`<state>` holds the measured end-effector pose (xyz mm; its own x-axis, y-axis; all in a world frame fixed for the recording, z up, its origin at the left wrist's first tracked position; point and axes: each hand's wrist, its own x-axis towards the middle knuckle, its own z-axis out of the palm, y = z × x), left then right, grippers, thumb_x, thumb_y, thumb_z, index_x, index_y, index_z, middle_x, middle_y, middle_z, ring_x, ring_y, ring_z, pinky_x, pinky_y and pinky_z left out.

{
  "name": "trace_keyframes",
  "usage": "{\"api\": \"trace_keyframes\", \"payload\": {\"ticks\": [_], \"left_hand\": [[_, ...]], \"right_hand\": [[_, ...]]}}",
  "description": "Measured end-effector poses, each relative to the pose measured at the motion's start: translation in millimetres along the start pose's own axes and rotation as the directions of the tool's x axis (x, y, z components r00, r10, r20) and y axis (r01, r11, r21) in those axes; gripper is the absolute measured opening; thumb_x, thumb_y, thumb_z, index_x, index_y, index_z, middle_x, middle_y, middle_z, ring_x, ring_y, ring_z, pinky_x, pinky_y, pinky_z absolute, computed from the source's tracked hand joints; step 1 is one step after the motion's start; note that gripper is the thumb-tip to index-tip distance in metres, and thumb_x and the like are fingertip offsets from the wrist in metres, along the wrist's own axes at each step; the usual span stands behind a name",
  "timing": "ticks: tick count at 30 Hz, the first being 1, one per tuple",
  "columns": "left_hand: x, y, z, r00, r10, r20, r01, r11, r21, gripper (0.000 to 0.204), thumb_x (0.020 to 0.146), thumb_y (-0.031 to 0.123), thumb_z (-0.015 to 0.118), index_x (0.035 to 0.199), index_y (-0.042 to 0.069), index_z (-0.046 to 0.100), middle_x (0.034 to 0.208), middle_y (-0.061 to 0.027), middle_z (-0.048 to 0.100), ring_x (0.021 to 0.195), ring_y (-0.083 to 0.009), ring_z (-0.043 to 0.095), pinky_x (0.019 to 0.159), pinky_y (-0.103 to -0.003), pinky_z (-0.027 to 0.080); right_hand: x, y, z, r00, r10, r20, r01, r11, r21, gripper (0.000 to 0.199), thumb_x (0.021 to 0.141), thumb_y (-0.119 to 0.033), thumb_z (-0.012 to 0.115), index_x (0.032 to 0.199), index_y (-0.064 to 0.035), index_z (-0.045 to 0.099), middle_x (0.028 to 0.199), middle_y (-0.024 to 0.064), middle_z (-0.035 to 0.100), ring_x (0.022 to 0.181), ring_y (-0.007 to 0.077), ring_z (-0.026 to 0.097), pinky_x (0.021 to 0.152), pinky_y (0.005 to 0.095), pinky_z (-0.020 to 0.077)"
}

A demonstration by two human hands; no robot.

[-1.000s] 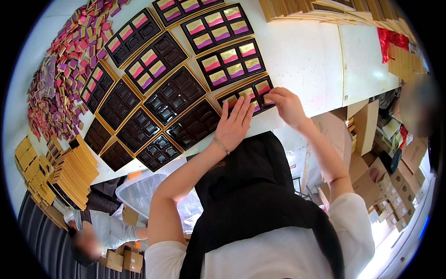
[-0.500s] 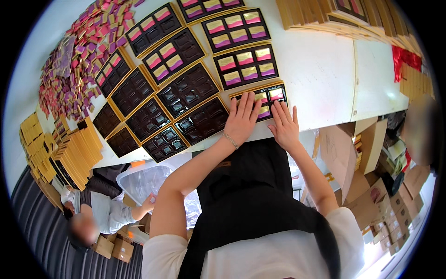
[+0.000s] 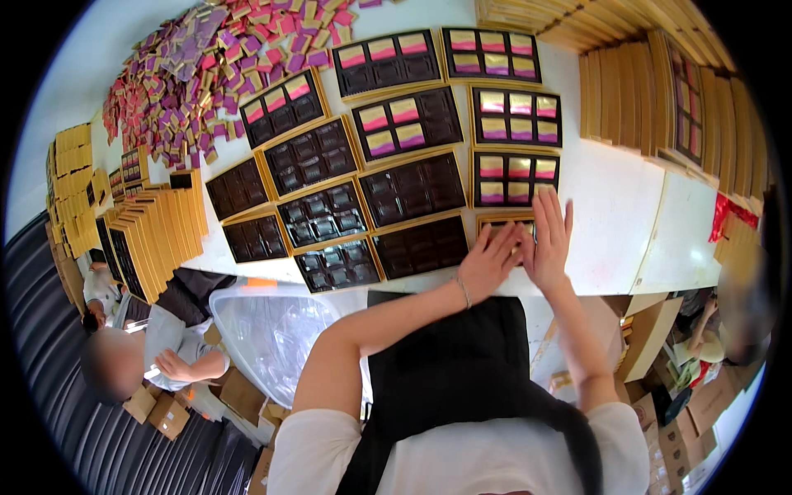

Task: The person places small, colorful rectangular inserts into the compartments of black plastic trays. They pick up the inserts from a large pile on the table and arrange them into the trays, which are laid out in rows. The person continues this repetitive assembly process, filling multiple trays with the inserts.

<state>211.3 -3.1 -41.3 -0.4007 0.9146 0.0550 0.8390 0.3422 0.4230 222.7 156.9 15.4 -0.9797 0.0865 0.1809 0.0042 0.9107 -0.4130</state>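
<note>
My left hand [image 3: 492, 262] lies over the nearest gold-edged box [image 3: 505, 219] in the right column, fingers stretched out. Touching it or just beside it is my right hand [image 3: 547, 247], with fingers extended forward at that box's right side. The hands cover most of this box, and its contents are largely hidden. Beyond it stand boxes full of pink-gold and purple-gold wrapped pieces, the closest being a filled box [image 3: 517, 179]. Left of my hands are boxes with bare dark trays, such as an unfilled box [image 3: 421, 247]. Farther off, a partly filled box [image 3: 407, 122] holds several pieces.
A large heap of wrapped pieces [image 3: 198, 74] spreads at the far left. Stacked gold boxes [image 3: 157, 231] stand at left, with more box stacks [image 3: 619, 99] at far right. A clear plastic bin [image 3: 272, 330] sits below the table edge, near a person [image 3: 173, 346].
The view has swung, moving the boxes rightward and downward in the picture. My right hand has gone farther forward along the nearest box, and my hands have come together, covering more of it.
</note>
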Motion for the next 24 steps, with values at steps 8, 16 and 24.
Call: {"api": "trace_keyframes", "payload": {"ticks": [8, 16, 24], "left_hand": [[69, -243, -148, 0.866, -0.230, -0.445, 0.294, 0.952, 0.081, 0.043, 0.082, 0.016, 0.067, 0.122, 0.003, 0.058, 0.125, -0.0194, 0.058, 0.116, -0.0352, 0.055, 0.096, -0.046, 0.045], [169, -419, -177, 0.831, -0.144, -0.537, 0.230, 0.968, 0.098, 0.026, 0.077, 0.011, 0.071, 0.103, 0.007, 0.068, 0.093, -0.0114, 0.068, 0.088, -0.0319, 0.064, 0.076, -0.042, 0.053], [146, -423, -173, 0.812, -0.511, -0.283, 0.547, 0.835, 0.062, 0.033, 0.076, 0.016, 0.074, 0.108, 0.020, 0.072, 0.111, -0.0101, 0.060, 0.107, -0.0287, 0.057, 0.085, -0.041, 0.051]], "right_hand": [[280, 36, 88, 0.991, 0.027, -0.134, 0.003, 0.974, 0.225, 0.023, 0.082, -0.002, 0.061, 0.105, -0.0028, 0.064, 0.104, 0.0147, 0.064, 0.098, 0.0344, 0.061, 0.084, 0.0424, 0.0507], [408, 24, 161, 0.998, -0.028, -0.055, 0.031, 0.999, 0.044, 0.042, 0.076, -0.012, 0.072, 0.115, -0.0048, 0.059, 0.118, 0.0139, 0.059, 0.111, 0.0351, 0.055, 0.091, 0.0426, 0.0492], [401, 47, 162, 1.000, -0.011, -0.012, 0.014, 0.957, 0.291, 0.038, 0.080, -0.009, 0.070, 0.117, -0.0059, 0.062, 0.114, 0.0114, 0.063, 0.107, 0.0283, 0.061, 0.090, 0.0398, 0.0509]]}}
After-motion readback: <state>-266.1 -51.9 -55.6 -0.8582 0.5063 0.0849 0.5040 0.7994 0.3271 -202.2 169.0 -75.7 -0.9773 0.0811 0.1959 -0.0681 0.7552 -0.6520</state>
